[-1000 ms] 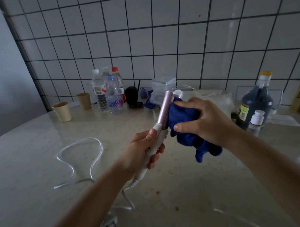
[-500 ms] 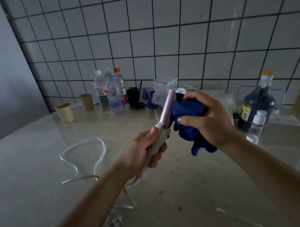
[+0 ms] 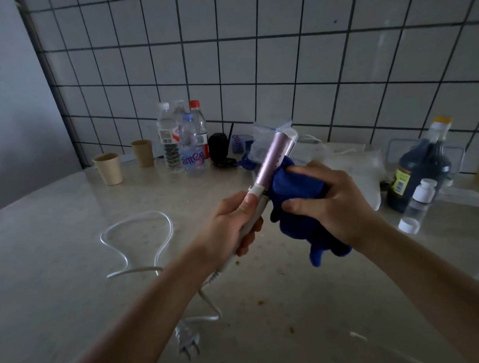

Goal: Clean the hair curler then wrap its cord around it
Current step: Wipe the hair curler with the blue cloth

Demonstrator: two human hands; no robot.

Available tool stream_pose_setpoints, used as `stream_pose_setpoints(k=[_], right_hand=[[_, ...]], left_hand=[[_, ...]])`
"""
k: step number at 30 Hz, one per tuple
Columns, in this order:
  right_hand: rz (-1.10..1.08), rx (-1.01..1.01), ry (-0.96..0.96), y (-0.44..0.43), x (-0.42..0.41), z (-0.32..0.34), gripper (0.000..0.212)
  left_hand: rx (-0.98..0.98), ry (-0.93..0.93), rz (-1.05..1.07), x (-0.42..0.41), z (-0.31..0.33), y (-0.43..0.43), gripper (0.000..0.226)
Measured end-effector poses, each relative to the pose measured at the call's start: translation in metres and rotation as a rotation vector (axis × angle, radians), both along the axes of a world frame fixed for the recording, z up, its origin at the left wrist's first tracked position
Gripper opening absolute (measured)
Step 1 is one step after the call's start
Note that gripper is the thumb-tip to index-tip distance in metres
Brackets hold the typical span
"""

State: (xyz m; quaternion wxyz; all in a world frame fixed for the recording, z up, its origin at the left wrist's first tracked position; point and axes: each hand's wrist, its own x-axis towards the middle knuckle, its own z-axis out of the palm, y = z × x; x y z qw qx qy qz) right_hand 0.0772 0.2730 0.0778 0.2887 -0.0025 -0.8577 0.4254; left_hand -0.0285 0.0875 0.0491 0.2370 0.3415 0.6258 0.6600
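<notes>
Left hand [image 3: 234, 222] clenched on the hair curler [image 3: 263, 186] handle, barrel tilted toward 1 o'clock; right hand [image 3: 331, 205] presses the blue cloth [image 3: 293, 201] against it — the cord [image 3: 137, 239], loose across the bench [image 3: 74, 309], could snag.

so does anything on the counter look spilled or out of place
Yes: small brown crumbs or stains dot the counter below the hands. The cord sprawls in a loose loop, its plug lying flat near the front edge. Nothing looks broken.
</notes>
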Motion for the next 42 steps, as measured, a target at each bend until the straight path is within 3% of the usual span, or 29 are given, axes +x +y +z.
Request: stream_pose_setpoints(k=[6,10,16,21,26,30,35,42], right_hand=[[-0.110,0.071,0.046,0.004,0.000,0.000,0.042],[-0.124,-0.043,0.060,0.025,0.006,0.015,0.031],[-0.059,-0.039,-0.010,0.012,0.000,-0.001,0.046],[0.001,-0.023,-0.095,0.008,-0.004,-0.009,0.042],[-0.043,0.015,0.013,0.008,-0.001,-0.004,0.039],[-0.062,-0.172,0.143,0.025,0.005,0.012,0.027],[-0.049,-0.108,0.118,0.026,0.005,0.013,0.033],[0.047,-0.042,-0.038,0.003,-0.003,0.000,0.038]], left_hand=[[-0.036,-0.017,-0.049,0.001,0.004,-0.002,0.035],[-0.096,0.072,-0.065,0.002,0.001,0.000,0.028],[-0.079,0.059,-0.040,-0.001,0.001,-0.001,0.027],[-0.133,0.167,0.033,0.000,-0.001,-0.001,0.026],[-0.073,0.133,0.006,0.003,0.003,0.001,0.029],[-0.073,0.143,-0.015,0.003,-0.004,0.002,0.033],[-0.036,0.179,-0.018,0.003,-0.009,0.005,0.039],[0.008,0.139,0.006,-0.004,-0.009,0.000,0.028]])
